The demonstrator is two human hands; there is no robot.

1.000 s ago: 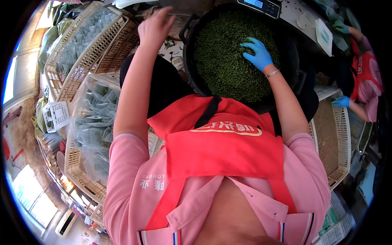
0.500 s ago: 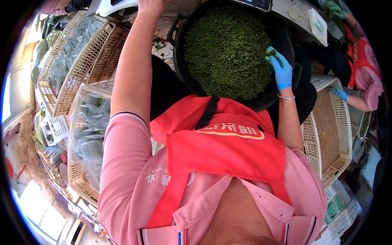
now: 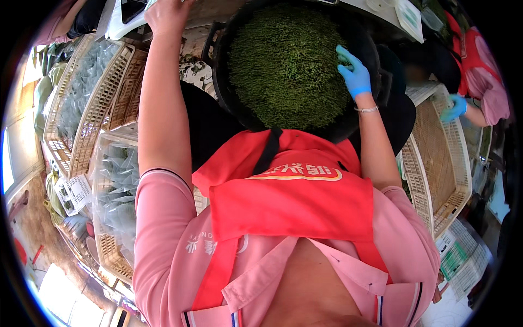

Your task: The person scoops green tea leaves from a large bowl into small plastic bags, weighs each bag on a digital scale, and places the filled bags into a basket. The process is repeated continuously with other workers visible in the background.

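Note:
A large black round tub (image 3: 218, 73) sits before me, heaped with small green stems with tiny heads (image 3: 280, 71). My right hand (image 3: 354, 73), in a blue glove, is over the heap's right edge, fingers bent, thumb apart, nothing visible in them. My bare left hand (image 3: 163, 13) reaches to the top edge, beside a white tray (image 3: 117, 24) with a dark item on it; its fingers are partly out of frame and indistinct.
Plastic crates (image 3: 65, 152) of clear bags flank me on the left. A pale crate (image 3: 441, 163) stands right, near a co-worker's gloved hand (image 3: 455, 109) and red apron. Another person's arm (image 3: 68, 19) shows top left. A counter (image 3: 381, 16) runs behind the tub.
My left hand has moved up and leftward to the white tray. My right hand lifted to the tub's right side pinching something small, then moved slightly back over the heap, fingers looser.

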